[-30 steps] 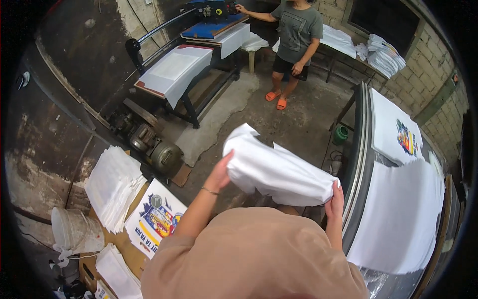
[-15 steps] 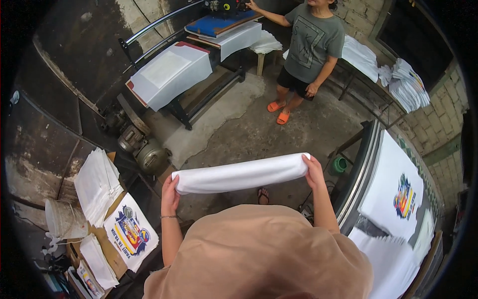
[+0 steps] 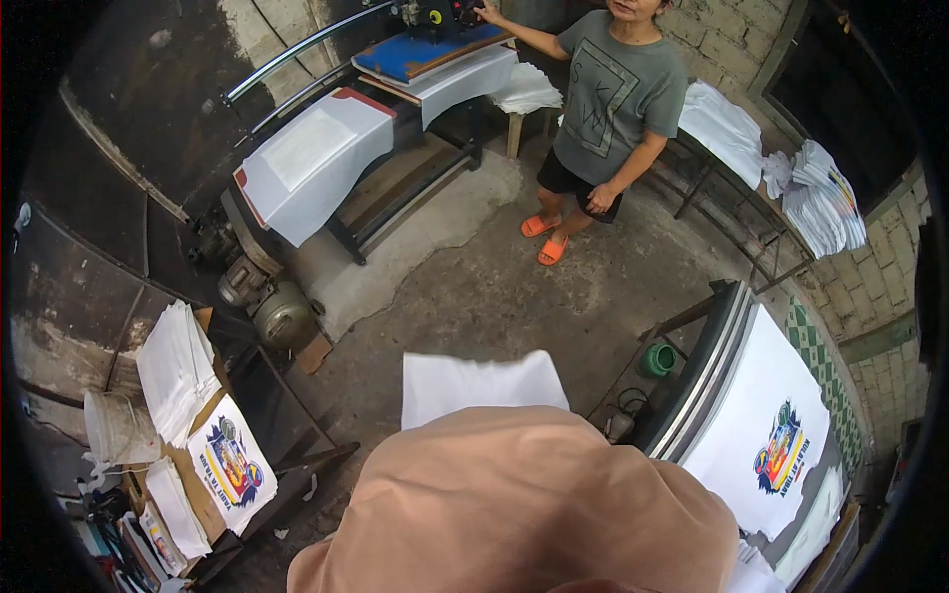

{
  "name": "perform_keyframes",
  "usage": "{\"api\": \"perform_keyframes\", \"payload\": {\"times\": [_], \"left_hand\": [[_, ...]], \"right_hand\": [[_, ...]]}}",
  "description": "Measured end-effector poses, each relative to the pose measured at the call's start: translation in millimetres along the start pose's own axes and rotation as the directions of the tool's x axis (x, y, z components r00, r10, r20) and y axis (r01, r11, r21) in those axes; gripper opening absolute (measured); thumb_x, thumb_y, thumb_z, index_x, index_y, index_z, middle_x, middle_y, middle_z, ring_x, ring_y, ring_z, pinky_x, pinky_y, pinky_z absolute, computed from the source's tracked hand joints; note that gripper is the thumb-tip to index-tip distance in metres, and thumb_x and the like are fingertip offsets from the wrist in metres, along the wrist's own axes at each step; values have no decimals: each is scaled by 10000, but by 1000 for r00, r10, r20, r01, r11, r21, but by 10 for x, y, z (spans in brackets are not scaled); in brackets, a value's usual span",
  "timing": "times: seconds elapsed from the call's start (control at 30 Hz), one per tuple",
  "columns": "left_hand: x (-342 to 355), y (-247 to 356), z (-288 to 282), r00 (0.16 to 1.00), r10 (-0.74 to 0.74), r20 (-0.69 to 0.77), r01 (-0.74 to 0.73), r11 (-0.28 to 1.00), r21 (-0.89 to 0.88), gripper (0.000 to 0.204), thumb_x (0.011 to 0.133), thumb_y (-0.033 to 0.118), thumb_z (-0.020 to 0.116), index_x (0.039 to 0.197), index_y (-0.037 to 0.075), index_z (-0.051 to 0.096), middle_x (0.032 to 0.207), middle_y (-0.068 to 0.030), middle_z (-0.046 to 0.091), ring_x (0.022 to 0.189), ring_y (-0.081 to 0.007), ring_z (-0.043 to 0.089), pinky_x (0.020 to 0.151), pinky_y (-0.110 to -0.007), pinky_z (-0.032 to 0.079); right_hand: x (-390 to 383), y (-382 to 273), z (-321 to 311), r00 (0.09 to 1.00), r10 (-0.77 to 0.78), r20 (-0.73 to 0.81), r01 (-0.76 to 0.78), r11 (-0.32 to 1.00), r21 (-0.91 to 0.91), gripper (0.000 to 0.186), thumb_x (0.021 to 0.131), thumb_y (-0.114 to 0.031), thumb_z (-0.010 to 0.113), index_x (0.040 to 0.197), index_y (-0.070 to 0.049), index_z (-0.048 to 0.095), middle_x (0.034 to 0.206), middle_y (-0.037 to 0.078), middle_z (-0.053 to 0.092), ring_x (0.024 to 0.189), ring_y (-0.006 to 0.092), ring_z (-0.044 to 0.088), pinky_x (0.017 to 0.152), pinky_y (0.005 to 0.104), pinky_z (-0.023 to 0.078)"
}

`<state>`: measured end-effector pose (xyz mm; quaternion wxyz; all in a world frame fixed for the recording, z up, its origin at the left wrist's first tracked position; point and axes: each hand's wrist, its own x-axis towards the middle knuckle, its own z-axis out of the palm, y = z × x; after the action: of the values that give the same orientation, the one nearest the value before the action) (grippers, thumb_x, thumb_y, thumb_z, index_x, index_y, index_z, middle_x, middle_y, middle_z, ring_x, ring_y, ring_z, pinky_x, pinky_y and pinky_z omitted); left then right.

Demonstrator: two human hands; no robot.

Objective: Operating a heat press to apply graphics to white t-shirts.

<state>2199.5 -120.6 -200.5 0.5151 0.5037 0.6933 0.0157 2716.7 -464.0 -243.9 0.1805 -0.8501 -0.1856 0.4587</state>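
Observation:
A white folded cloth (image 3: pixel 479 385) spreads out in front of my body, its far edge wavy and a little blurred. My brown-clad torso covers its near part. Neither of my hands shows, so how they hold or touch the cloth is hidden. To the right lies a white printed cloth (image 3: pixel 756 425) with a colourful design, on a dark table with a metal rail (image 3: pixel 692 366). On my left, another white printed piece (image 3: pixel 232 465) rests on cardboard beside a stack of plain white sheets (image 3: pixel 178 371).
A person (image 3: pixel 613 109) in a grey shirt stands ahead, one hand at a press with a blue platen (image 3: pixel 425 54). White cloth drapes a second platen (image 3: pixel 316 158). A compressor (image 3: pixel 282 311) sits at left, a green container (image 3: pixel 657 360) at right. Folded white cloths (image 3: pixel 820 198) lie on a far bench.
The white cloth, stretched sideways between both my hands before, is now lower and closer to my body. Both hands and forearms have gone out of sight. The view has shifted slightly.

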Motion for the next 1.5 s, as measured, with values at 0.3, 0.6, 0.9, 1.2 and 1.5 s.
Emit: {"api": "perform_keyframes", "payload": {"times": [0.3,0.6,0.9,1.2,1.5], "left_hand": [[65,727,126,999,34,10,-29,947,-319,394,758,44,738,1116,0,581,918,-110,651,741,-178,622,602,-307,516],[182,401,310,921,369,-126,-333,912,239,410,730,231,779,1029,-19,653,925,-160,689,729,-235,669,674,-340,532],[115,-40,315,980,137,-142,-92,954,287,419,720,303,774,963,-21,671,883,-163,695,774,-231,674,705,-351,525],[489,407,516,978,204,-32,-188,945,266,448,710,376,770,898,-23,690,842,-166,702,819,-227,678,736,-363,518],[549,562,750,966,229,120,-254,931,262,371,767,335,724,921,0,675,813,-130,686,759,-194,651,679,-337,505]], "right_hand": [[6,-489,-605,985,126,-116,-80,938,336,270,702,-243,791,803,-44,639,738,78,624,628,194,580,551,355,461],[126,-446,-687,988,-40,-149,78,964,256,263,715,-233,788,710,-32,618,652,66,609,602,170,562,559,364,459],[30,-83,-387,994,-29,-101,42,990,133,274,739,-255,766,742,-17,630,677,87,621,635,191,581,599,369,473],[-166,-130,-310,997,20,-75,-8,988,156,280,745,-267,757,764,-17,633,700,100,627,659,203,589,618,370,476],[-179,-215,-203,997,26,-74,-13,987,159,287,752,-279,748,785,-16,636,724,114,634,683,215,598,638,371,480]]}}
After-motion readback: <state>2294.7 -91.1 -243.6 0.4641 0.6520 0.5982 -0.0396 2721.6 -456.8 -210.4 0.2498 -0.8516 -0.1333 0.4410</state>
